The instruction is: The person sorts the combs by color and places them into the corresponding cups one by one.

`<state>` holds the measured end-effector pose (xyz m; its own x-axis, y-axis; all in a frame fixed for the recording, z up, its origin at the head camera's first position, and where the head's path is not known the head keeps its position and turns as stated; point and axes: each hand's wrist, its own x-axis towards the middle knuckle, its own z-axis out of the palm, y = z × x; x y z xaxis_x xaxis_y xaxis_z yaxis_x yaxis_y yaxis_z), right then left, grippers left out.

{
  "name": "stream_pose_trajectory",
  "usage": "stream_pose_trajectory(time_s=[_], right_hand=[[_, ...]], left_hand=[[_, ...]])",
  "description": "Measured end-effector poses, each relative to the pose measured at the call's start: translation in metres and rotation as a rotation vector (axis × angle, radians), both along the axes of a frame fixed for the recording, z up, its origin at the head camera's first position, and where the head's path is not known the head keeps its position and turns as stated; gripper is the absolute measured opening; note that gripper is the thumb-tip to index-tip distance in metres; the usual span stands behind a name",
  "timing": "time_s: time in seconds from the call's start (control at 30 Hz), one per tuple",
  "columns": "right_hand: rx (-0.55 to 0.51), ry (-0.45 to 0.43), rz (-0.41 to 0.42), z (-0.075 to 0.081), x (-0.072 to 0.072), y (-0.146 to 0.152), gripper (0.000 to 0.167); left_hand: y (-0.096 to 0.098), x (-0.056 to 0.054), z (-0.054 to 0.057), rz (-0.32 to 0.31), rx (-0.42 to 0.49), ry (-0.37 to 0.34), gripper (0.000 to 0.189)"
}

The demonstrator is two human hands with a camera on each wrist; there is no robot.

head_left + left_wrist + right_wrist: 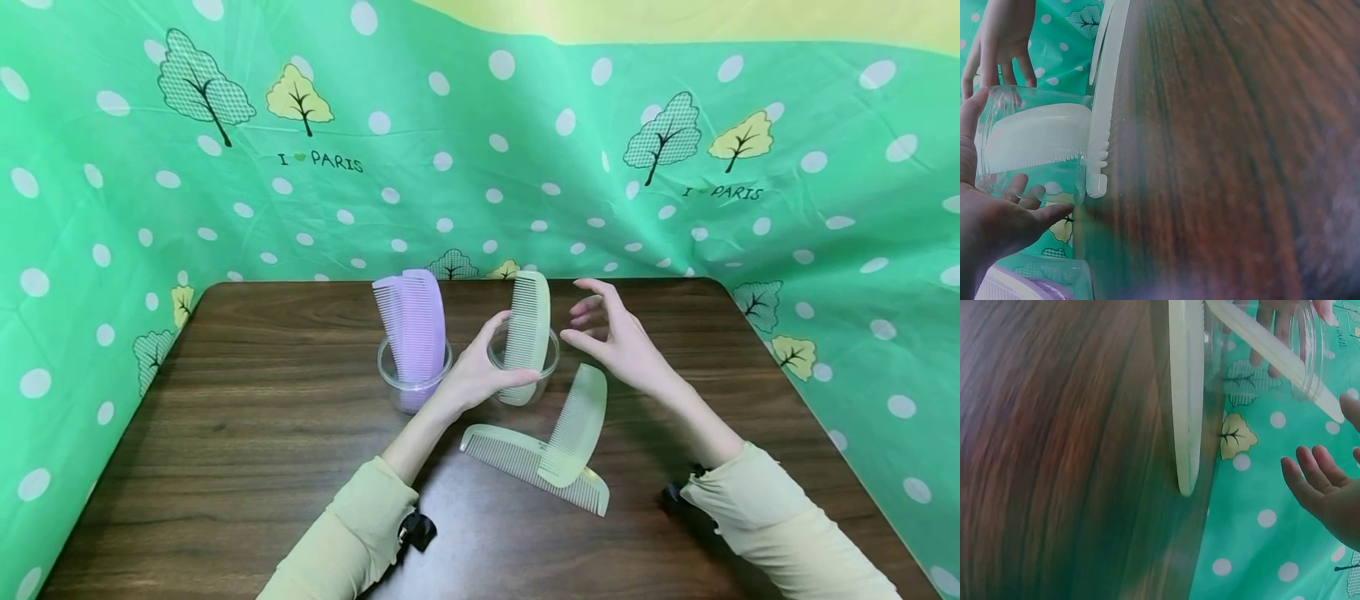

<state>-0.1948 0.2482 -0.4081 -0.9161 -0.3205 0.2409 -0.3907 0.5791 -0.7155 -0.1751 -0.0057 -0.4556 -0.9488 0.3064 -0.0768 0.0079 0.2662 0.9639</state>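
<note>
My left hand (480, 371) curls round a clear plastic jar (555, 357), thumb along the near side. A pale green comb (536, 312) stands in that jar, its upper end well above the rim. In the left wrist view the comb (1041, 134) shows through the clear wall. Just right of the jar, my right hand (618, 342) is raised with nothing in it, fingers spread and loosely bent toward the rim. Two more pale green combs lie on the table in front: one comb (588, 408) crosses on top of the other comb (495, 444).
Left of my left hand, a second clear jar (384, 367) holds purple combs (426, 325) standing upright. The brown wooden table (247, 450) ends at a green dotted cloth (465, 192) that hangs behind and along both sides.
</note>
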Motion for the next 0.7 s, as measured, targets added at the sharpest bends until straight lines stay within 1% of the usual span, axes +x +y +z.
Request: stream_pose_trajectory(time_s=[0.13,0.37,0.7], right_hand=[[0.079,0.014,0.005,0.003,0.006,0.009,0.078],[0.174,0.074,0.069,0.005,0.017,0.021,0.083],[0.262,0.040,0.137,-0.001,0.031,0.031,0.092]], left_hand=[[0.000,0.000,0.000,-0.001,-0.007,0.003,0.099],[0.000,0.001,-0.001,0.004,-0.005,-0.003,0.099],[0.000,0.001,-0.001,0.005,-0.008,0.015,0.097]])
